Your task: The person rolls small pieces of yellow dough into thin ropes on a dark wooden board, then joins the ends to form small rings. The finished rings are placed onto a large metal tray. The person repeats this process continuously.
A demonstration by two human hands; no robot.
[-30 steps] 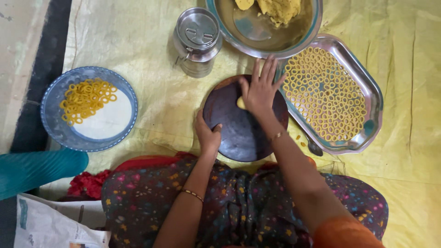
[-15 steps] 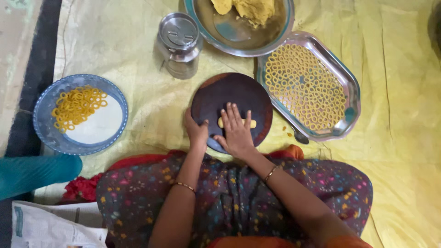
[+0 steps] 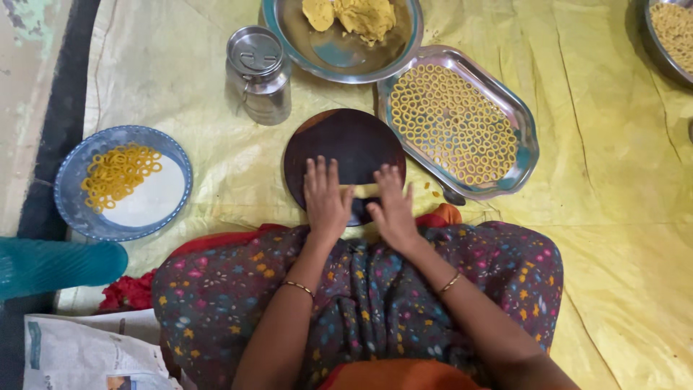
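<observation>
A round dark wooden board (image 3: 346, 148) lies on the yellow sheet in front of my lap. Both palms press flat on its near edge. My left hand (image 3: 325, 198) and my right hand (image 3: 393, 206) lie side by side over a thin strip of yellow dough (image 3: 359, 191), which shows between them. Fingers of both hands are stretched out forward. Right of the board stands a steel tray (image 3: 523, 123) filled with several small dough rings. Behind the board a steel bowl (image 3: 289, 40) holds lumps of yellow dough (image 3: 354, 14).
A lidded steel canister (image 3: 258, 72) stands left of the bowl. A blue-rimmed plate (image 3: 148, 206) with dough rings sits at the left. Another steel bowl (image 3: 671, 36) is at the top right. Folded newspaper (image 3: 79, 354) and a teal object (image 3: 58, 263) lie at the lower left.
My right hand has drawn back from the far side of the board to its near edge. My left hand has moved from the rim onto the dough beside it.
</observation>
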